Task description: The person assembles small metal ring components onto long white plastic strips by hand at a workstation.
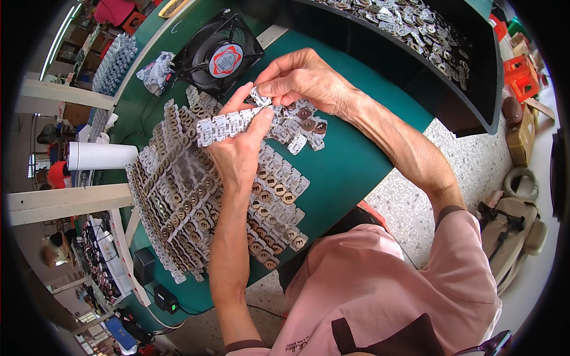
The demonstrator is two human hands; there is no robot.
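My left hand (233, 155) is closed around a row of small grey-white plates (224, 126), several of them joined edge to edge, with the thumb along the top. At the right end of that row, my right hand (313, 82) pinches a single small plate (259, 97) between thumb and fingers; whether it is hooked on, I cannot tell. Just beneath the right hand lies a loose pile of similar plates (295, 129), some with round brown discs. Under and around my left forearm, many finished-looking rows of plates (178, 196) with brassy round parts lie side by side in layers on the green table (356, 160).
A black fan (208, 44) stands beyond my left hand, next to a crumpled plastic bag (157, 73). At the far right is a black bin (386, 62) with many loose plates. A white cylinder (102, 156) and a black adapter (166, 300) sit at the left.
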